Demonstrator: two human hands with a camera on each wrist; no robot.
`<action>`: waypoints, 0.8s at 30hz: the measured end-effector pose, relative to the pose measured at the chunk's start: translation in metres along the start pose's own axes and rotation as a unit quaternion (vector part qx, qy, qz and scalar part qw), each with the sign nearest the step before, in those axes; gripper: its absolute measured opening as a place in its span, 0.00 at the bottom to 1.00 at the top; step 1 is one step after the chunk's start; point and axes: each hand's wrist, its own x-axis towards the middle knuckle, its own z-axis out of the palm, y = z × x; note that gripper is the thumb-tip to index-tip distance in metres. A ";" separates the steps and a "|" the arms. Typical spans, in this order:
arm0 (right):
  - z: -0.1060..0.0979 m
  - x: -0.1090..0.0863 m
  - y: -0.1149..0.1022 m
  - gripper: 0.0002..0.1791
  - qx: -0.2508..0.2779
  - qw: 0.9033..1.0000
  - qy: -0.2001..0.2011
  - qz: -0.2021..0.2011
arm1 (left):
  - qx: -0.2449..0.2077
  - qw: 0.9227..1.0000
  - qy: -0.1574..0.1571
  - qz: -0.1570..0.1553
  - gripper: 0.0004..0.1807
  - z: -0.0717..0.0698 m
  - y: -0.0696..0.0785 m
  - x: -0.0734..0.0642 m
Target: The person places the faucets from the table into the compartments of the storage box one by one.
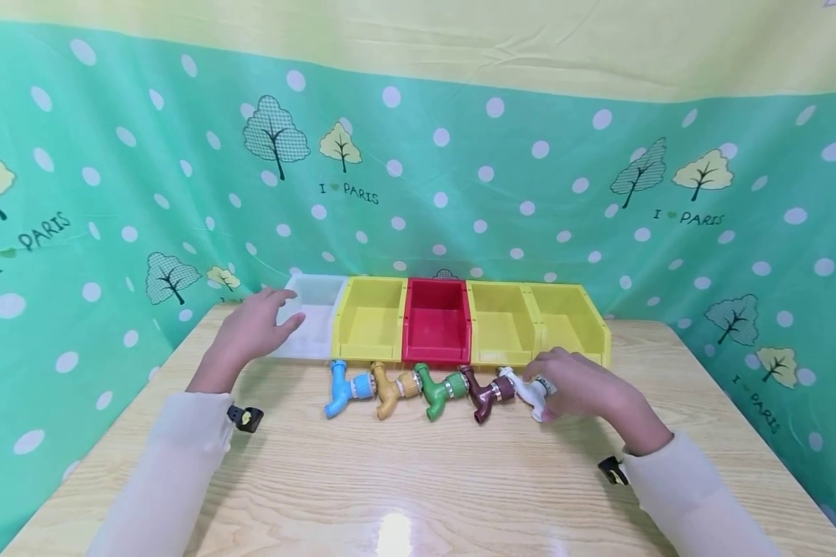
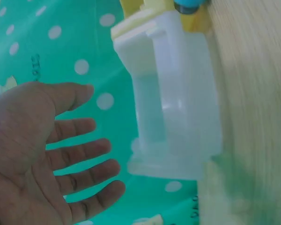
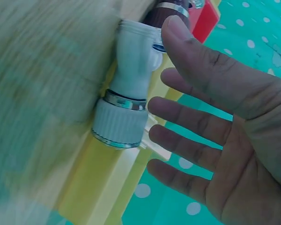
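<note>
Five plastic bins stand side by side, and before them lies a row of taps. My left hand [image 1: 256,323], fingers spread, hovers by the translucent white bin [image 2: 178,93] at the left end and holds nothing. At the row's right end, my right hand [image 1: 577,384] reaches over the white tap [image 1: 532,393]. In the right wrist view its fingers are extended beside the white tap [image 3: 122,117], not curled round it; whether they touch it I cannot tell. Leftward lie a maroon tap [image 1: 486,394], a green tap [image 1: 439,391], an ochre tap [image 1: 392,389] and a blue tap [image 1: 347,388].
A yellow bin [image 1: 369,356] stands beside the white one, then a red bin [image 1: 436,354] and two more yellow bins, the outer one [image 1: 608,340] at the right. Everything is on a wooden table [image 1: 404,480]. A green dotted curtain [image 1: 460,170] hangs behind and at both sides.
</note>
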 end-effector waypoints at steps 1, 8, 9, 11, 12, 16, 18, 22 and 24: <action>0.001 0.000 0.001 0.31 0.002 1.000 0.000 0.000 | -0.007 1.000 0.001 -0.009 0.32 0.001 -0.003 0.001; 0.009 0.003 0.010 0.25 0.009 0.999 -0.001 -0.046 | -0.055 0.998 0.009 -0.041 0.29 0.005 -0.017 0.004; 0.009 0.003 0.011 0.24 0.010 0.998 -0.003 -0.055 | -0.061 0.997 0.007 -0.043 0.29 0.005 -0.019 0.005; 0.009 0.004 0.012 0.23 0.013 0.998 -0.005 -0.067 | -0.075 0.996 0.004 -0.049 0.29 0.006 -0.023 0.005; 0.009 0.004 0.013 0.23 0.016 0.997 -0.007 -0.073 | -0.082 0.995 0.001 -0.053 0.28 0.006 -0.025 0.005; 0.008 0.005 0.013 0.21 0.021 0.996 -0.013 -0.090 | -0.110 0.991 -0.002 -0.072 0.28 0.008 -0.033 0.005; 0.008 0.005 0.014 0.20 0.022 0.995 -0.016 -0.097 | -0.125 0.989 0.000 -0.080 0.27 0.010 -0.036 0.005; 0.008 0.006 0.015 0.19 0.020 0.994 -0.020 -0.106 | -0.169 0.982 0.009 -0.087 0.25 0.014 -0.044 0.003; 0.008 0.006 0.015 0.19 0.016 0.994 -0.021 -0.109 | -0.200 0.976 0.008 -0.091 0.25 0.016 -0.049 0.002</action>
